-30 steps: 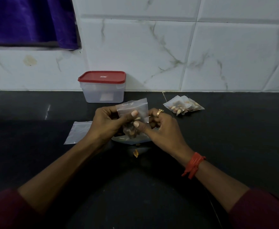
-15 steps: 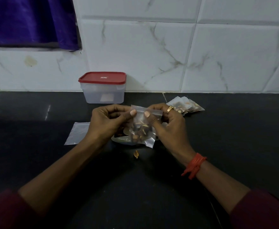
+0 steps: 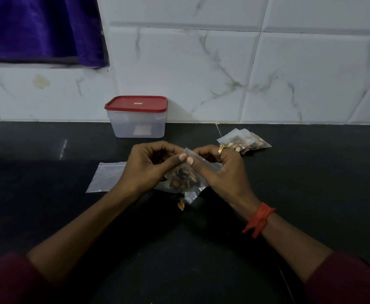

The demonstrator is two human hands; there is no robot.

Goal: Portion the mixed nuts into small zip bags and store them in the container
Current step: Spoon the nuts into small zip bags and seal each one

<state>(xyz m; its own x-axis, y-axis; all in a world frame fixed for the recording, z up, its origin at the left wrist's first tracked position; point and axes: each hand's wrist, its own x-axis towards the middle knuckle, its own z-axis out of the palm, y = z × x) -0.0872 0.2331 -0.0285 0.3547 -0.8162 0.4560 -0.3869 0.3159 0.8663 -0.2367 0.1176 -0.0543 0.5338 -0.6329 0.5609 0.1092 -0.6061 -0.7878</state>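
Note:
A small clear zip bag of mixed nuts (image 3: 185, 182) hangs tilted just above the black counter (image 3: 48, 216). My left hand (image 3: 149, 167) and my right hand (image 3: 221, 170) both pinch its top strip, thumbs almost touching in the middle. Under the hands lies more clear plastic, mostly hidden. One loose nut (image 3: 181, 204) lies on the counter just below the bag. A pile of filled zip bags (image 3: 244, 141) lies to the right, behind my right hand. The clear container with a red lid (image 3: 137, 116) stands shut against the wall.
An empty flat zip bag (image 3: 106, 177) lies left of my left hand. A white marble-tiled wall (image 3: 223, 69) bounds the counter at the back, with a purple curtain (image 3: 39, 27) at the upper left.
The bag has gone from upright to tilted and lower. My thumbs have come together along its top strip.

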